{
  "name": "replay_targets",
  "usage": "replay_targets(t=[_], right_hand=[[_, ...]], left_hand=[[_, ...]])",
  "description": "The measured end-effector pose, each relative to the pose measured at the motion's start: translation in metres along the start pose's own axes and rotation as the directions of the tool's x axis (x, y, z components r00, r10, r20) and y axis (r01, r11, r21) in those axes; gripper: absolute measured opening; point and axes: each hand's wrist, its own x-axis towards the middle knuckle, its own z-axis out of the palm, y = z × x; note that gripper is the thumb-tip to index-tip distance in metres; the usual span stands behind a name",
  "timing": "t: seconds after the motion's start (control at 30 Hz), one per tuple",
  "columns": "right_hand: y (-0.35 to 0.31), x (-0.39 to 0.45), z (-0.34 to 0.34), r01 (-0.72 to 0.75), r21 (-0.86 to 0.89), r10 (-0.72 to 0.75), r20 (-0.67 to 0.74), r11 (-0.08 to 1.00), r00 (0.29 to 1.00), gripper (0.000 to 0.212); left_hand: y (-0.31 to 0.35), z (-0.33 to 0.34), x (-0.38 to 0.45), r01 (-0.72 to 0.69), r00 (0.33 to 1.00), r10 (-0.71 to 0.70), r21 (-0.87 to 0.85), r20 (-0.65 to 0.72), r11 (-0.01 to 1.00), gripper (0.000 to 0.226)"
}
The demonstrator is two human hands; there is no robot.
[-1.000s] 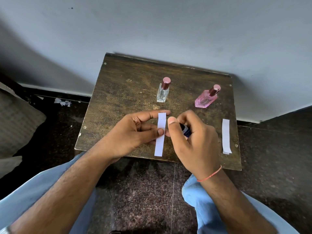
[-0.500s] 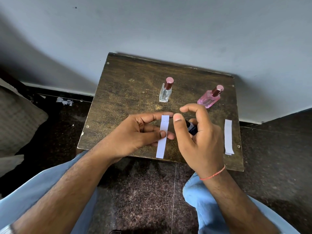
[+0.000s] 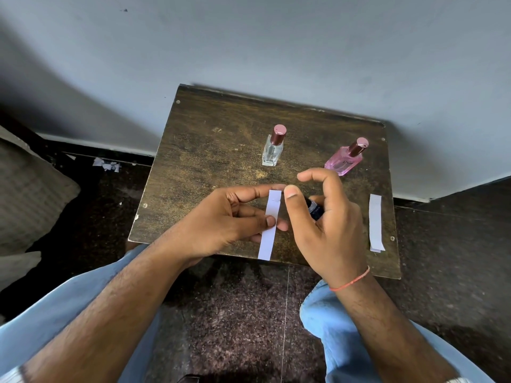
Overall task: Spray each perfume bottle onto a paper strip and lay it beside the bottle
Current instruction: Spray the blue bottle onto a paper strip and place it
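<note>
On the table [image 3: 210, 150]: two bottles at back, one [image 3: 273, 147] left of the other [image 3: 344, 160]; spare strip [image 3: 375, 222] right of my grips.

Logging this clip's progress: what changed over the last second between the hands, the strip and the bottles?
The right hand, gripping the small dark bottle, lifted its index finger off the top. The left hand still pinches the white paper strip. Clear bottle, pink bottle and the second paper strip stayed put.
</note>
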Motion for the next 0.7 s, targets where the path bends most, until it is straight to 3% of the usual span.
replay_targets(t=[0.3,0.53,0.7], right_hand=[[-0.001,0.002,0.005,-0.029,0.065,0.025,0.075,0.997,0.997,0.031],[-0.011,0.007,0.007,-0.016,0.067,0.014,0.036,0.998,0.999,0.019],[-0.016,0.01,0.013,-0.072,0.048,0.066,0.11,0.996,0.992,0.021]], left_hand=[[0.0,-0.003,-0.002,-0.011,1.0,0.011,-0.004,0.012,1.0,0.051],[0.002,-0.01,-0.006,-0.018,1.0,0.018,-0.046,0.0,0.999,0.052],[0.002,-0.016,-0.01,-0.026,0.999,0.025,-0.035,-0.02,0.999,0.052]])
